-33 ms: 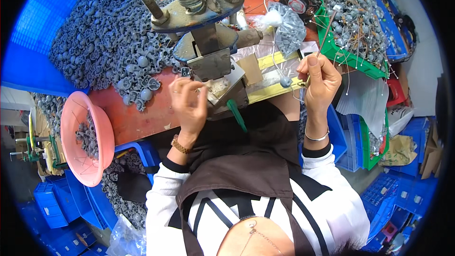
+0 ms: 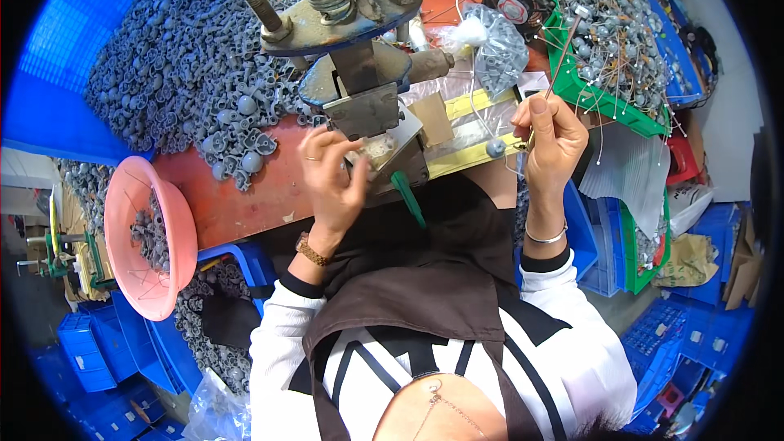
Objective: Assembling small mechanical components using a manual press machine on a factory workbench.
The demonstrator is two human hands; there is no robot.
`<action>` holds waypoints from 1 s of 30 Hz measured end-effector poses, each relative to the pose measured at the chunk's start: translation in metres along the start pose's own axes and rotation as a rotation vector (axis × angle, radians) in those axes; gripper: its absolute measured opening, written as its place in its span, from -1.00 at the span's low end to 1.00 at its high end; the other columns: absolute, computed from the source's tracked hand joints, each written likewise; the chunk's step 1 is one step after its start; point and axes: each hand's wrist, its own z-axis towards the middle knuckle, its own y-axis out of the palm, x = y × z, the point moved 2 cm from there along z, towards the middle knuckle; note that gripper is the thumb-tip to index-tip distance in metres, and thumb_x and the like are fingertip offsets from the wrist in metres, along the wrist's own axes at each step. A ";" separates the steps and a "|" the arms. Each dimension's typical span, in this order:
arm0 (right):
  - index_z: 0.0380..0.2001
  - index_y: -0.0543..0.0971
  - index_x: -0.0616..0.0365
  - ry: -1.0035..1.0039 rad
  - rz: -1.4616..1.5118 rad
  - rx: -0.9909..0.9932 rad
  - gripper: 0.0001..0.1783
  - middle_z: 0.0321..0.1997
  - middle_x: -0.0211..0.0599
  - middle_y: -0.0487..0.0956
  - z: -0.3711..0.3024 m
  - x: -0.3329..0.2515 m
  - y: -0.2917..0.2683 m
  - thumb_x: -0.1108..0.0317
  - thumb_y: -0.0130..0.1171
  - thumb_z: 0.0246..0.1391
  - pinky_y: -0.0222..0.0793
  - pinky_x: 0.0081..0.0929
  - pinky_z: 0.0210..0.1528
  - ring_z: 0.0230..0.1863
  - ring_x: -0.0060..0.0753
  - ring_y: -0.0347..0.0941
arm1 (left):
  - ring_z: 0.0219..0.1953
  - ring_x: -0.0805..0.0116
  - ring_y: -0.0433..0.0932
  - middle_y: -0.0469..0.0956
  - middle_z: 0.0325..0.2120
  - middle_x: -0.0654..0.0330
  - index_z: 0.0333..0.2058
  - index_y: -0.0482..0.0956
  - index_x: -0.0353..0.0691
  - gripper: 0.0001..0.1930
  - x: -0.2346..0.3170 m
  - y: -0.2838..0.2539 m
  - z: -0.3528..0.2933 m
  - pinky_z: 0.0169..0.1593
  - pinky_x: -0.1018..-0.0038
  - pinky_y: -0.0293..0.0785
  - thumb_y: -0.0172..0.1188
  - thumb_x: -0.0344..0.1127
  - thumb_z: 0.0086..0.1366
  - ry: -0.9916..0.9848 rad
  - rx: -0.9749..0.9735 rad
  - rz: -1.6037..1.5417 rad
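My left hand (image 2: 333, 180) is at the base of a small blue hand press (image 2: 359, 73), its fingertips pinched on a small pale part (image 2: 377, 149) on the press bed. My right hand (image 2: 551, 143) is raised to the right of the press and grips a thin brown wire (image 2: 563, 49) that runs up and away from me. A small grey ball (image 2: 495, 148) lies on the yellow strip (image 2: 474, 155) just left of that hand. A green handle (image 2: 407, 198) sticks out below the press toward me.
A big heap of grey moulded caps (image 2: 180, 73) fills the blue bin at the left. A pink bowl (image 2: 122, 237) with several caps hangs off the red bench edge (image 2: 245, 204). A green tray (image 2: 604, 102) of wired parts, a plastic bag (image 2: 500, 49) and a small fan (image 2: 514, 4) stand at the right.
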 end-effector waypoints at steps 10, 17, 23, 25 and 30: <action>-0.65 0.41 0.25 0.055 -0.044 -0.012 -0.65 -0.58 -0.32 0.44 -0.011 0.006 -0.001 0.35 0.07 0.21 0.15 -0.67 -0.52 -0.54 -0.59 0.31 | 0.01 -0.19 0.21 0.34 -0.24 -0.13 -0.28 0.52 -0.22 -0.69 -0.011 0.021 -0.005 0.25 -0.03 -0.03 0.35 -0.27 0.00 -0.044 -0.338 0.050; -0.65 0.42 0.25 0.064 -0.027 -0.011 -0.65 -0.57 -0.33 0.45 -0.015 0.008 -0.002 0.35 0.07 0.21 0.15 -0.69 -0.52 -0.55 -0.62 0.31 | -0.08 -0.12 0.26 0.40 -0.30 -0.10 -0.35 0.48 -0.27 -0.71 -0.009 0.024 -0.007 0.25 -0.01 -0.05 0.35 -0.28 -0.01 -0.063 -0.314 0.054; -0.65 0.42 0.26 0.070 -0.033 -0.003 -0.65 -0.57 -0.33 0.46 -0.016 0.009 -0.005 0.35 0.07 0.21 0.14 -0.69 -0.52 -0.56 -0.64 0.30 | -0.04 -0.15 0.26 0.42 -0.28 -0.07 -0.30 0.48 -0.25 -0.67 -0.011 0.022 -0.005 0.22 -0.02 0.00 0.37 -0.30 -0.03 -0.083 -0.374 0.025; -0.65 0.41 0.26 0.075 -0.031 -0.001 -0.65 -0.57 -0.33 0.46 -0.016 0.010 -0.005 0.35 0.07 0.21 0.14 -0.69 -0.52 -0.57 -0.64 0.29 | -0.04 -0.16 0.26 0.42 -0.28 -0.07 -0.29 0.48 -0.25 -0.67 -0.012 0.025 -0.008 0.22 -0.01 0.00 0.37 -0.30 -0.03 -0.071 -0.332 0.040; -0.65 0.41 0.26 0.068 -0.044 -0.007 -0.65 -0.58 -0.34 0.45 -0.017 0.010 -0.005 0.36 0.07 0.21 0.14 -0.69 -0.52 -0.56 -0.64 0.29 | -0.06 -0.17 0.27 0.39 -0.27 -0.12 -0.30 0.46 -0.27 -0.66 -0.008 0.024 -0.006 0.24 0.01 -0.02 0.37 -0.30 -0.02 -0.076 -0.320 0.036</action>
